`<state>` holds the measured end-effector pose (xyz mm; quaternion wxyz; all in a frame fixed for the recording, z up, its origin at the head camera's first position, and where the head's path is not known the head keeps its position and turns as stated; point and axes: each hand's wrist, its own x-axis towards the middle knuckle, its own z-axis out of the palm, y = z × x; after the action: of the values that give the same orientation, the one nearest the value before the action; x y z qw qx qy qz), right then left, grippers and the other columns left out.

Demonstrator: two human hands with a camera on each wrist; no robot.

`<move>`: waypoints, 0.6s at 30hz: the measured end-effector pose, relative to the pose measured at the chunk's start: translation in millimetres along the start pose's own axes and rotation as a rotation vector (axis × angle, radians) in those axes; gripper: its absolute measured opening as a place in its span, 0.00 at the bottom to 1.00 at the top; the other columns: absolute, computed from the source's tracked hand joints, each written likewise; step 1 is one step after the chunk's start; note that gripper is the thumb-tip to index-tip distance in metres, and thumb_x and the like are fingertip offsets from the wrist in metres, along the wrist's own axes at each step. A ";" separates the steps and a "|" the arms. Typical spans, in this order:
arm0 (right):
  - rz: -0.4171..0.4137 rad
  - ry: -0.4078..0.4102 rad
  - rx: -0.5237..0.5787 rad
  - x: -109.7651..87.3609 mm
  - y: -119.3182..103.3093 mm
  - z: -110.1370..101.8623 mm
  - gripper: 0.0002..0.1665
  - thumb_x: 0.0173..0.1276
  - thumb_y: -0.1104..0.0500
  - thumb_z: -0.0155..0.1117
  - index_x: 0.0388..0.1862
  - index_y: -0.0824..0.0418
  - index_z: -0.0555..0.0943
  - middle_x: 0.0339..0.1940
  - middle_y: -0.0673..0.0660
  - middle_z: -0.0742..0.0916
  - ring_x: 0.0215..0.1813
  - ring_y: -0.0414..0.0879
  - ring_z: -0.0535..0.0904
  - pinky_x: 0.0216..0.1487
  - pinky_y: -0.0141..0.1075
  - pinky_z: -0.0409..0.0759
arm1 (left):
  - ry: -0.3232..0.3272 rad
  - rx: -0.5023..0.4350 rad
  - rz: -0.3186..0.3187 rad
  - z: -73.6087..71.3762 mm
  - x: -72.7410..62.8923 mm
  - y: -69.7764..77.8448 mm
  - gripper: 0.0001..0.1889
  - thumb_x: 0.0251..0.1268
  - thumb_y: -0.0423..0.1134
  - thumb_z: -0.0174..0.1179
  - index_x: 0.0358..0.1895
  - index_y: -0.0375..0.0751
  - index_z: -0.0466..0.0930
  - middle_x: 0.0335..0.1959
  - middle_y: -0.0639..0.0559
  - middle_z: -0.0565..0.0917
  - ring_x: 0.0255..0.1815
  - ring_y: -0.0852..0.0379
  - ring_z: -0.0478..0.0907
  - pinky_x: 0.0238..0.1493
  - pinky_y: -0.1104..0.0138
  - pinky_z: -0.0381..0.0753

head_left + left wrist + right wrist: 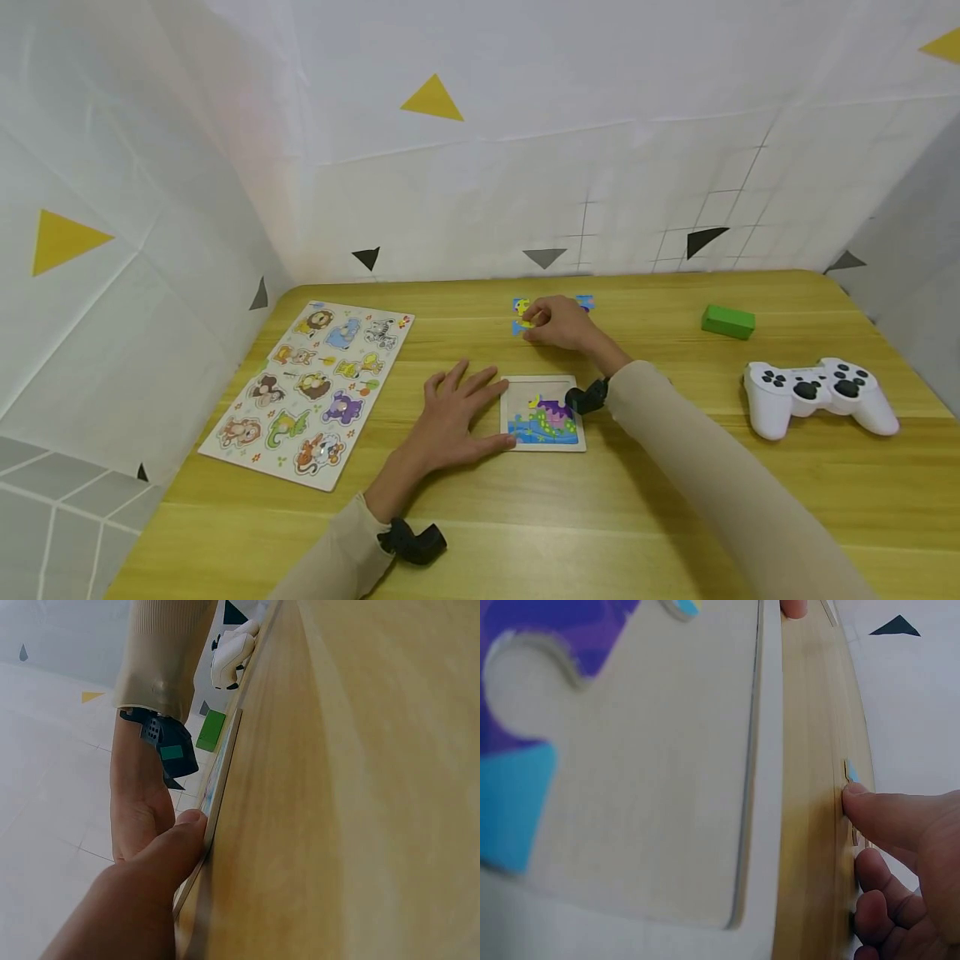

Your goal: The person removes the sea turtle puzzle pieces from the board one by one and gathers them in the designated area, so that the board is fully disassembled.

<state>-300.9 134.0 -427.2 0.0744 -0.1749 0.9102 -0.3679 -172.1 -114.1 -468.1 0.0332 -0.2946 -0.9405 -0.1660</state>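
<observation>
A small square jigsaw tray [546,447] lies on the table with its lower part filled by blue, green and purple pieces. My left hand [453,421] spreads over the table at its left side, thumb on the lower left edge and index fingertip by the upper left corner. That thumb [187,832] rests on the tray's rim in the left wrist view. Beyond the tray, my right hand [561,323] pinches a blue-and-yellow puzzle piece [519,327] between thumb and fingers, low at the tabletop. Another loose piece [521,305] lies just behind; more pieces [585,301] are partly hidden by the hand.
A white animal puzzle board [300,392] lies at the left. On the right are a green block [728,322] and a white game controller [819,395]. A pale sheet wall [480,208] stands behind the wooden table [540,533]. My right forearm crosses above the table's right half.
</observation>
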 end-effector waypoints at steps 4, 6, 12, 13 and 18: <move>0.009 -0.002 0.005 0.6 1.3 0.4 0.22 0.67 0.55 0.71 0.56 0.64 0.83 0.48 0.65 0.87 0.49 0.57 0.83 0.51 0.48 0.82 | -0.001 0.004 -0.003 0.2 0.1 0.2 0.43 0.60 0.75 0.55 0.78 0.63 0.64 0.81 0.58 0.62 0.84 0.38 0.48 0.73 0.40 0.49; 0.028 -0.009 0.006 2.1 2.8 1.1 0.23 0.68 0.55 0.71 0.58 0.64 0.83 0.50 0.65 0.87 0.51 0.58 0.83 0.54 0.50 0.81 | 0.004 0.002 -0.001 0.5 0.1 0.2 0.43 0.60 0.75 0.55 0.78 0.63 0.65 0.81 0.57 0.62 0.84 0.38 0.48 0.73 0.39 0.49; 0.055 -0.006 -0.019 4.9 6.3 2.7 0.23 0.68 0.54 0.71 0.59 0.62 0.83 0.51 0.64 0.87 0.52 0.57 0.83 0.56 0.51 0.80 | 0.012 -0.006 0.004 1.6 0.0 -0.2 0.43 0.60 0.75 0.55 0.77 0.63 0.65 0.81 0.57 0.63 0.84 0.38 0.48 0.73 0.39 0.49; 0.056 -0.003 -0.015 4.7 6.5 2.8 0.23 0.68 0.54 0.72 0.59 0.61 0.83 0.50 0.64 0.87 0.52 0.57 0.83 0.55 0.50 0.80 | 0.013 -0.007 0.005 1.7 0.0 -0.2 0.43 0.60 0.75 0.55 0.77 0.63 0.65 0.81 0.57 0.63 0.84 0.38 0.48 0.73 0.39 0.49; 0.022 0.007 0.046 2.8 8.2 2.4 0.24 0.67 0.56 0.72 0.59 0.63 0.82 0.47 0.63 0.87 0.48 0.55 0.82 0.52 0.48 0.80 | 0.008 -0.001 0.001 1.7 0.1 -0.4 0.43 0.60 0.76 0.55 0.77 0.63 0.65 0.81 0.57 0.63 0.84 0.38 0.48 0.73 0.39 0.49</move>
<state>-304.9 136.9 -434.6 0.0795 -0.1618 0.9036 -0.3886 -172.4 -113.8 -469.8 0.0367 -0.2942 -0.9402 -0.1677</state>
